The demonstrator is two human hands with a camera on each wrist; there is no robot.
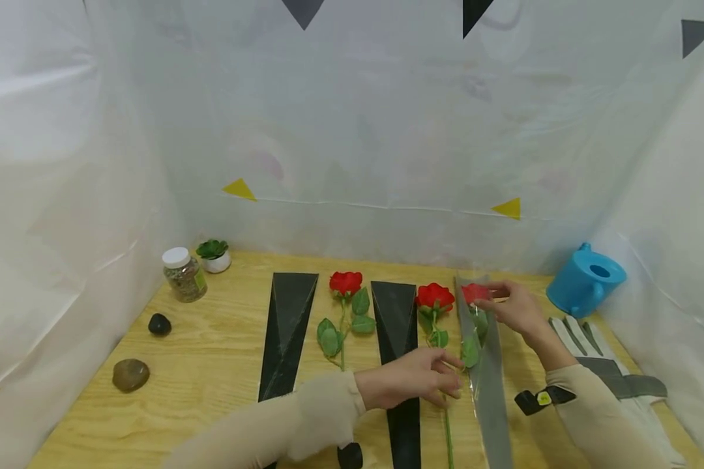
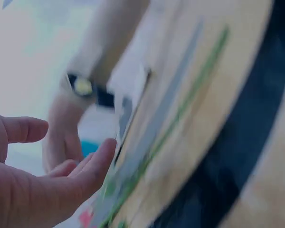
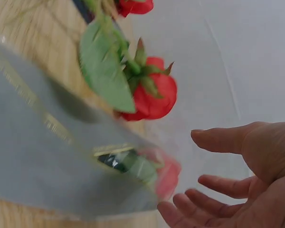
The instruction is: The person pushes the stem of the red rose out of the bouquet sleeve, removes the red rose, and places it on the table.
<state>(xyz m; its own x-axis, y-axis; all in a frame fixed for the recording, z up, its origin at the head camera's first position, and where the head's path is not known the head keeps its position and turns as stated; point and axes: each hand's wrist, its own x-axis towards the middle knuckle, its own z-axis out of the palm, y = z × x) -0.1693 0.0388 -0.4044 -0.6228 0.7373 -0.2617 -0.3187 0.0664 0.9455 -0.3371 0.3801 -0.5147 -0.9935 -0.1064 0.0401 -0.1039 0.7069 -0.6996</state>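
A red rose (image 1: 474, 294) lies inside a long flower sleeve (image 1: 493, 397) with a grey back and a clear front. Beside its bloom is my right hand (image 1: 513, 311); in the right wrist view the thumb and fingers are spread at the sleeve's mouth, with nothing pinched. My left hand (image 1: 413, 379), fingers loosely extended, hovers over the stem of a second red rose (image 1: 435, 297), left of the grey sleeve. A third red rose (image 1: 346, 283) lies between two black sleeves (image 1: 290, 306) (image 1: 394, 309).
On the right stand a blue watering can (image 1: 583, 280) and a grey-and-white glove (image 1: 607, 368). To the left are a white-lidded jar (image 1: 186, 277), a small potted succulent (image 1: 214, 255), a black stone (image 1: 160, 324) and a brown stone (image 1: 131, 375). White sheeting (image 1: 352, 130) surrounds the wooden table.
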